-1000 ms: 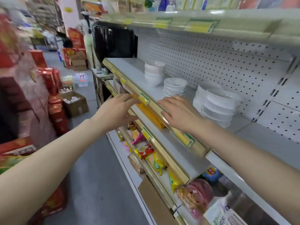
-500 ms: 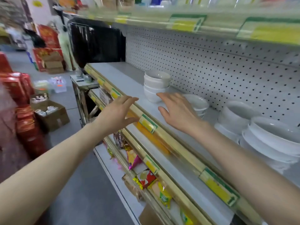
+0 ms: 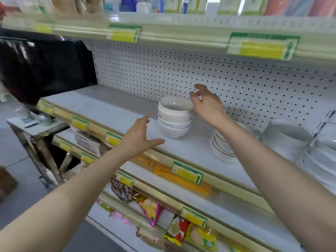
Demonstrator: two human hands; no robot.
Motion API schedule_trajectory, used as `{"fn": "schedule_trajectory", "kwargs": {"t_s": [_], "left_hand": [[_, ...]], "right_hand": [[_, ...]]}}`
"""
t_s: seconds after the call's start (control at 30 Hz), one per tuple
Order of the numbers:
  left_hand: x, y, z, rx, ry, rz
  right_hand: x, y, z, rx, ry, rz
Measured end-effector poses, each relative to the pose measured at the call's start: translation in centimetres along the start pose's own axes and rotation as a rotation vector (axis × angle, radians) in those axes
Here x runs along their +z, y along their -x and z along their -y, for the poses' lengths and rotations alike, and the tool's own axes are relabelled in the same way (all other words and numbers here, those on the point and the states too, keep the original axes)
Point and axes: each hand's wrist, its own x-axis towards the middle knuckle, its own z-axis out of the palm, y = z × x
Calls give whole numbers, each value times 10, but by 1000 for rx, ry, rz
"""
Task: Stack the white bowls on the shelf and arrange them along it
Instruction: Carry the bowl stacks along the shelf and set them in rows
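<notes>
Packets of bright foil snacks point(image 3: 151, 210) fill the lower tier, nearest the viewer. Above them, two bare forearms reach toward the pale grey metal shelf point(image 3: 109, 110). The left hand point(image 3: 140, 137) hovers over the shelf's gold front rail with its fingers spread and thumb out. It holds nothing and is a little short of the tall stack of small deep white bowls point(image 3: 174, 120). That stack stands mid-shelf, several bowls nested upright. The right hand point(image 3: 207, 104) hangs just beside the top bowl's right rim, fingers loosely fanned and empty; whether it touches is unclear. Further right sit a low stack of shallow white bowls point(image 3: 220, 148) and some larger white bowls point(image 3: 285, 137). Behind them is a white perforated backboard point(image 3: 163, 73). The hands appear to be closing in on the tall stack. The next move probably calls for both palms cupping its sides evenly so it doesn't topple.
</notes>
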Motion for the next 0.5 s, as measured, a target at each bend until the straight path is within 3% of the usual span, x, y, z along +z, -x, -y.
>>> {"fn": "schedule_trajectory", "kwargs": {"t_s": [0.27, 0.5], "left_hand": [[24, -55, 18, -51, 317, 163], [38, -92, 20, 36, 478, 267]], "right_hand": [[26, -41, -1, 279, 118, 139], [42, -59, -19, 347, -83, 200]]}}
